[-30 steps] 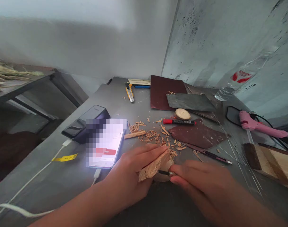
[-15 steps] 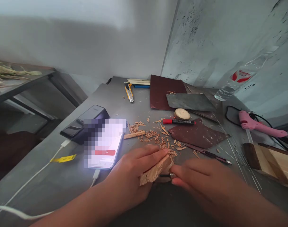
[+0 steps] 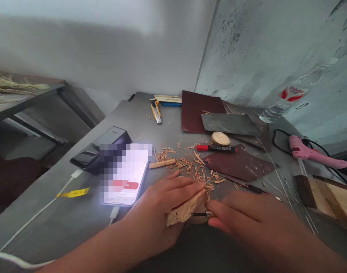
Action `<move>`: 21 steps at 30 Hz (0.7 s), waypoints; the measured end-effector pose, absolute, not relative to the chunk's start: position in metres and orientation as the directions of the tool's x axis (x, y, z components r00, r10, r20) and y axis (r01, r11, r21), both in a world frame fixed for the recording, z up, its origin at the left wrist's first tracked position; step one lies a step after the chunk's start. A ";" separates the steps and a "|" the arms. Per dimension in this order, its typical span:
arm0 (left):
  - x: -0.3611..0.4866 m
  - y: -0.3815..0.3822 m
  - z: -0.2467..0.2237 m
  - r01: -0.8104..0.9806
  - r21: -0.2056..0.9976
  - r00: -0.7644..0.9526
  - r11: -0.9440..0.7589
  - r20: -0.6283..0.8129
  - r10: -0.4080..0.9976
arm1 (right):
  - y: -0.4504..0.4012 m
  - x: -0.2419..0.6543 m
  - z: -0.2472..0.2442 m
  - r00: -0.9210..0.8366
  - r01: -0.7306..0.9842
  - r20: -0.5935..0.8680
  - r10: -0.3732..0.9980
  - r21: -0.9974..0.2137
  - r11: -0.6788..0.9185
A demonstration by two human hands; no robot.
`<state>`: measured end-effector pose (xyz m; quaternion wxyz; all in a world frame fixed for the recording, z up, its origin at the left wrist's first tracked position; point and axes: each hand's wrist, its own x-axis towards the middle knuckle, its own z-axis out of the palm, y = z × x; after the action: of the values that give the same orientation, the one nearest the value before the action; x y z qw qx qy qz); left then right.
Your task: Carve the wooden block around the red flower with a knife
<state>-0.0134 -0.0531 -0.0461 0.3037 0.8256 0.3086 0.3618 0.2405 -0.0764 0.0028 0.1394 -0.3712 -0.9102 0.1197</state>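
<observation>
My left hand (image 3: 164, 201) is wrapped over a rough, pale wood block (image 3: 187, 208) near the front of the grey table. My right hand (image 3: 241, 216) grips a carving tool (image 3: 208, 214). Its metal collar and thin dark shank show beyond my fingers, pointing left against the near side of the block. The tool's handle is inside my fist, and its cutting tip is hidden by the wood. Wood shavings (image 3: 187, 167) are scattered just past my left fingertips, with a small wood strip (image 3: 162, 163) beside them.
Left are a lit phone (image 3: 133, 163) on a white cable and a black power bank (image 3: 101, 148). Beyond lie a red marker (image 3: 215, 148), a wood disc (image 3: 220, 138), sandpaper sheets (image 3: 201, 112) and a yellow cutter (image 3: 156, 112). Right: a pink glue gun (image 3: 315, 153) and a bottle (image 3: 292, 93).
Both hands keep their grips, with the block and tool in almost the same place. The view has shifted slightly, and my right hand now covers more of the dark craft knife's end.
</observation>
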 end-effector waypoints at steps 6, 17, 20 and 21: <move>-0.012 -0.053 -0.049 0.264 0.759 0.519 -0.595 0.408 0.751 | -0.073 0.230 0.004 -0.648 0.583 0.082 0.757 -0.586 0.562; -0.014 -0.054 -0.049 0.272 0.744 0.523 -0.610 0.418 0.743 | -0.069 0.233 -0.001 -0.656 0.615 0.170 0.736 -0.445 0.651; -0.013 -0.054 -0.051 0.275 0.736 0.526 -0.619 0.424 0.738 | -0.070 0.235 0.001 -0.682 0.598 0.184 0.708 -0.416 0.685; -0.013 -0.053 -0.050 0.269 0.738 0.526 -0.618 0.425 0.737 | -0.071 0.234 0.001 -0.678 0.585 0.189 0.711 -0.448 0.677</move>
<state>-0.0131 -0.0532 -0.0504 0.3098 0.8167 0.3080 0.3771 0.2341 -0.0705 0.0010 0.1766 -0.3605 -0.8984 0.1782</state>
